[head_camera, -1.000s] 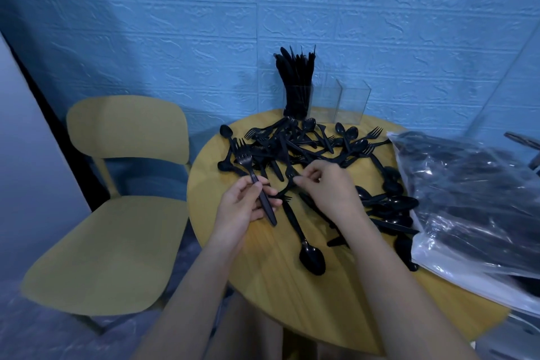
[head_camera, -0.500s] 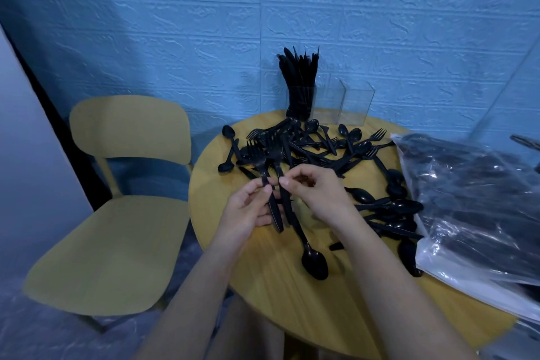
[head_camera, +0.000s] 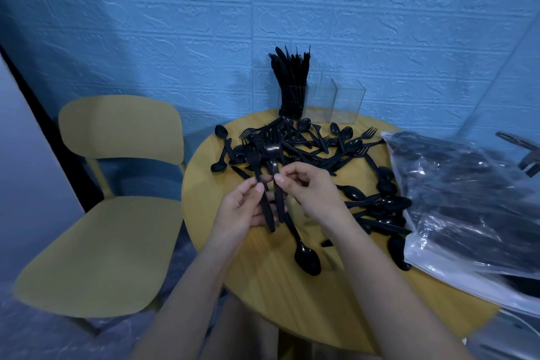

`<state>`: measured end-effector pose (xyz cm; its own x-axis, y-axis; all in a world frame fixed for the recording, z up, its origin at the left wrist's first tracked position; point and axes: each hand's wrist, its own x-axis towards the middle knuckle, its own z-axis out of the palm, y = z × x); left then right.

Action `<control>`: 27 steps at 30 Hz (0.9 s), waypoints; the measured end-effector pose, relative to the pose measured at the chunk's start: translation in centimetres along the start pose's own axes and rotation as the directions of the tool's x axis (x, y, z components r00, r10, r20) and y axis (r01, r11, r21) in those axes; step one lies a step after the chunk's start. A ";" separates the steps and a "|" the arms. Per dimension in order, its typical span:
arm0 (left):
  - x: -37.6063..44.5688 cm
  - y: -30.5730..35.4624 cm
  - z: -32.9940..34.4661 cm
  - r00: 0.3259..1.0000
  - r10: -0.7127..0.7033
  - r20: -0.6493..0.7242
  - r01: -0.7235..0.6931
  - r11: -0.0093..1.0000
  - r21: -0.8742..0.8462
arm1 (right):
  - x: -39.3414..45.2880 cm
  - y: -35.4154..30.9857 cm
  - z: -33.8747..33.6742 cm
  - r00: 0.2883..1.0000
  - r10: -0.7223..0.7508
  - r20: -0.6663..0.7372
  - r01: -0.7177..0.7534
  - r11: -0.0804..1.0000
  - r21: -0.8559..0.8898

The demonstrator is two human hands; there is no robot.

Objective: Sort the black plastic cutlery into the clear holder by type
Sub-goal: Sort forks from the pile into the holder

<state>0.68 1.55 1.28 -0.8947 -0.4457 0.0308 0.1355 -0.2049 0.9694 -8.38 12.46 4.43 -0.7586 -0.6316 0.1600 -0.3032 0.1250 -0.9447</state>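
Forks are in both hands above the near part of the round wooden table [head_camera: 263, 295]. The left hand [head_camera: 239, 213] pinches one fork [head_camera: 260, 181] between thumb and fingers; its long axis runs roughly away from the person, prongs up and far, handle end down toward the wrist. The right hand [head_camera: 312, 190] pinches a second fork [head_camera: 277, 184] just beside it, nearly parallel, prongs also pointing away. The two handles lie close together, and I cannot tell whether they touch.

Behind them a loose pile of cutlery [head_camera: 306, 146] covers the far half of the table, pieces pointing every way. One spoon [head_camera: 304, 251] lies alone near the person, bowl toward them. The clear holder [head_camera: 321, 99] stands at the far edge against the blue wall [head_camera: 175, 23]; its left compartment is packed with upright black pieces [head_camera: 290, 79], and the other two look see-through with nothing dark in them.

A plastic bag [head_camera: 467, 199] of more cutlery crowds the right side and overhangs the table's rim. Bare wood is open at the near and left edges. A yellow chair [head_camera: 117, 213] stands to the left, apart from the table.

Compared with a second ago, the right hand has lifted its fork out of the pile and brought it alongside the left hand's fork; both hands sit slightly higher over the table.
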 end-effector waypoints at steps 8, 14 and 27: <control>-1.2 -0.3 0.7 0.993 0.016 0.120 -0.021 0.999 0.044 | -1.8 -0.5 0.2 0.998 0.066 -0.018 -0.067 0.997 -0.046; -1.7 -0.1 1.1 0.989 -0.008 0.151 0.004 1.000 0.028 | -2.9 -1.1 -1.4 0.994 0.111 0.010 -0.111 0.994 -0.016; -2.4 -0.4 2.0 0.981 -0.020 0.191 0.021 1.000 -0.002 | -4.6 -1.6 -4.5 0.994 0.101 -0.036 -0.107 0.949 -0.297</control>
<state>1.93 4.47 1.32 -0.9621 -0.2665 0.0575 0.1176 -0.2155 0.9694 -6.98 18.63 6.48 -0.8056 -0.5878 0.0736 -0.3774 0.4134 -0.8287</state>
